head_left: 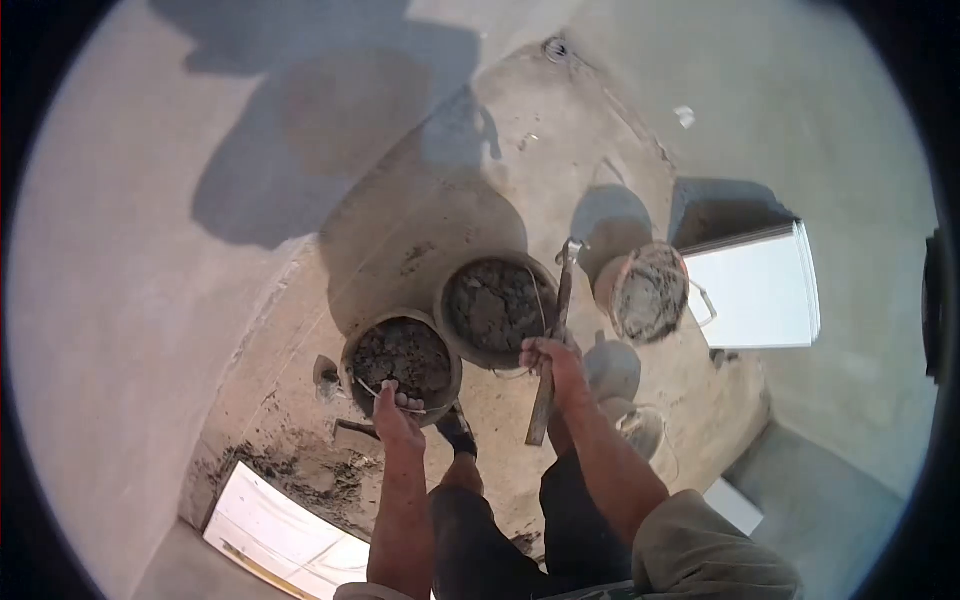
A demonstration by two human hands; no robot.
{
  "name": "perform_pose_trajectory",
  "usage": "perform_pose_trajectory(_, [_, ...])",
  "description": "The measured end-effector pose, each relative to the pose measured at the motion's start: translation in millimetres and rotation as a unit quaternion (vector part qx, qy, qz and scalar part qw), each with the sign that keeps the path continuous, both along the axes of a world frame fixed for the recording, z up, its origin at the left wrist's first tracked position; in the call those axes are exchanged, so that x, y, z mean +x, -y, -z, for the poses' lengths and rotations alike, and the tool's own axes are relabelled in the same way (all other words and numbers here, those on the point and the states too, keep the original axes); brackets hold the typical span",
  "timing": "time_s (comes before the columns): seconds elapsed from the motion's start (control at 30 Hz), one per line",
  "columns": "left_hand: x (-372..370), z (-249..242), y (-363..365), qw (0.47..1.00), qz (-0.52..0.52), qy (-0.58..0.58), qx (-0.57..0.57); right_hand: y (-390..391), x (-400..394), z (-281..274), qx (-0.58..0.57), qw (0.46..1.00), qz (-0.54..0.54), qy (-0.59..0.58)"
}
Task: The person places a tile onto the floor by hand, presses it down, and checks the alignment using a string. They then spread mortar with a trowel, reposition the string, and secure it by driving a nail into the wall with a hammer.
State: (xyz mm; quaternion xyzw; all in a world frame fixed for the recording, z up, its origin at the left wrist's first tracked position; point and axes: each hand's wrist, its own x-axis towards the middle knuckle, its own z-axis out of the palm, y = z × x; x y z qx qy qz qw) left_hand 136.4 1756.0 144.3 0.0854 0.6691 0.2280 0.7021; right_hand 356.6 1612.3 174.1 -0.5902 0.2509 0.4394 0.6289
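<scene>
My left hand (398,405) is closed around the thin wire handle of a dark bucket (350,350) filled with dark, crumbly mortar (400,355). Beside it, touching or nearly so, stands a second dark bucket (462,345), also full of mortar (492,305). Over the right edge of that bucket, my right hand (552,352) grips a hammer (541,405) by its long wooden shaft. The hammer's metal head (571,248) points away from me.
A smaller bucket (650,295) holding greyish mortar is on the right, next to a white panel (755,290) by the wall. Another container (642,430) sits near my right leg. Spilled mortar (310,480) and a white board (285,525) lie at lower left. Walls (130,250) close in the corner.
</scene>
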Motion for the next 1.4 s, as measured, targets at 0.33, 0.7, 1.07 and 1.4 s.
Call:
perform_pose_trajectory(0.33, [57.3, -10.5, 12.3, 0.978, -0.134, -0.152, 0.053, -43.5, 63.7, -15.2, 0.019, 0.995, -0.095, -0.006])
perform_pose_trajectory(0.7, [183.0, -61.3, 46.7, 0.989, -0.124, -0.077, 0.011, -52.1, 205.5, -66.8, -0.040, 0.994, -0.095, 0.032])
perform_pose_trajectory(1.07, [319.5, -20.7, 73.8, 0.997, -0.047, 0.048, 0.026, -38.2, 354.4, -49.9, -0.105, 0.972, -0.156, 0.143])
perform_pose_trajectory(1.4, [312.7, -4.3, 87.6, 0.970, 0.210, -0.093, 0.078, -44.7, 381.4, -26.5, -0.305, 0.761, -0.390, 0.418])
